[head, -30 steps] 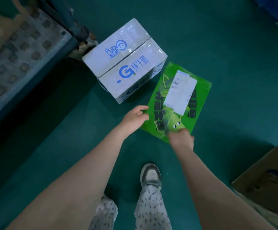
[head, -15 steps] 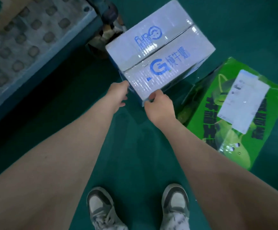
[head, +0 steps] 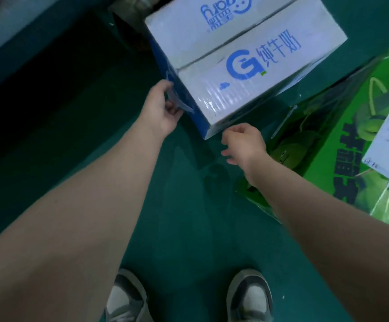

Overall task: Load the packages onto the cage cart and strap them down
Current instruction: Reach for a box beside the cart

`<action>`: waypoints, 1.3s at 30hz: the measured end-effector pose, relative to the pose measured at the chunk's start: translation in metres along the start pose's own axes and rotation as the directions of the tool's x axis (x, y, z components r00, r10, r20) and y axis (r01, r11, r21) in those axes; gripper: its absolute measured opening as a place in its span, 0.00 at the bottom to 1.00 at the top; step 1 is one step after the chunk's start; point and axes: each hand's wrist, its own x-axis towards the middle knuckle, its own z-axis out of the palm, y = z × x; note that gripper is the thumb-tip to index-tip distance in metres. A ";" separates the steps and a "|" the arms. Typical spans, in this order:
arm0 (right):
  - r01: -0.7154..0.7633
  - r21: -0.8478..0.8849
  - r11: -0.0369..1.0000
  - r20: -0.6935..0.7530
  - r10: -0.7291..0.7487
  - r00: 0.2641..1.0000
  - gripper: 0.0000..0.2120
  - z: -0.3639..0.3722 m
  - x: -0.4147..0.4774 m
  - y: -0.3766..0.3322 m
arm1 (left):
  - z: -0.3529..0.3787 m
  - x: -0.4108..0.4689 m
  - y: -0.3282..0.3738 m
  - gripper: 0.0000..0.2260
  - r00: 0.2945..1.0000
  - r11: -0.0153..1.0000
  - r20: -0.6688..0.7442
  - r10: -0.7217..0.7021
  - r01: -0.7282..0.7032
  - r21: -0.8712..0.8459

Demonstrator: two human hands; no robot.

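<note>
Our two bare arms reach forward and down.
Our left hand (head: 163, 108) curls its fingers inward; our right hand (head: 244, 145) hangs beside it, fingers loosely bent, gripping nothing.

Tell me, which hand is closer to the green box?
Right. The right hand hangs just beside the green box, at its near corner. The left hand is farther away, holding the blue side of the white box.

Your view was dim, green-tinted; glare streaked white box (head: 242, 54) top; deep shadow filled upper left; edges blurred, bowed.
</note>
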 end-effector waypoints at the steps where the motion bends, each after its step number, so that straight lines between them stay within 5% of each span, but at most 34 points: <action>1: -0.018 0.036 0.999 0.003 0.018 1.000 0.04 -0.001 -0.005 -0.003 | 0.000 -0.006 0.002 0.04 1.000 1.000 0.008 -0.001 0.001 0.021; 6: -0.167 0.191 0.967 0.075 0.155 0.985 0.17 -0.012 -0.046 -0.016 | 0.007 -0.051 0.013 0.07 0.997 0.988 -0.072 -0.023 0.034 0.150; 10: -0.159 0.212 0.964 0.036 0.155 0.987 0.10 -0.028 -0.079 -0.033 | 0.017 -0.103 0.038 0.15 0.989 0.990 -0.127 -0.074 0.088 0.106; 17: -0.071 0.218 0.973 -0.079 0.090 0.993 0.07 -0.058 -0.134 -0.085 | 0.019 -0.183 0.083 0.13 0.960 0.979 -0.192 -0.205 0.200 -0.044; 26: 0.097 0.188 0.977 -0.075 -0.084 0.994 0.30 -0.046 -0.218 -0.156 | -0.023 -0.290 0.103 0.17 0.920 0.883 -0.236 -0.313 0.190 -0.429; 30: 0.131 0.108 0.985 -0.084 -0.122 0.989 0.38 -0.039 -0.248 -0.178 | -0.044 -0.314 0.104 0.17 0.905 0.760 -0.196 -0.378 0.182 -0.624; 36: -0.058 0.028 0.998 -0.044 0.059 0.997 0.51 -0.039 -0.293 -0.225 | -0.048 -0.362 0.117 0.15 0.909 0.704 -0.209 -0.361 0.119 -0.700; 39: -0.180 0.123 0.976 0.039 0.176 0.984 0.58 -0.039 -0.312 -0.239 | -0.059 -0.380 0.121 0.16 0.898 0.677 -0.214 -0.384 0.116 -0.727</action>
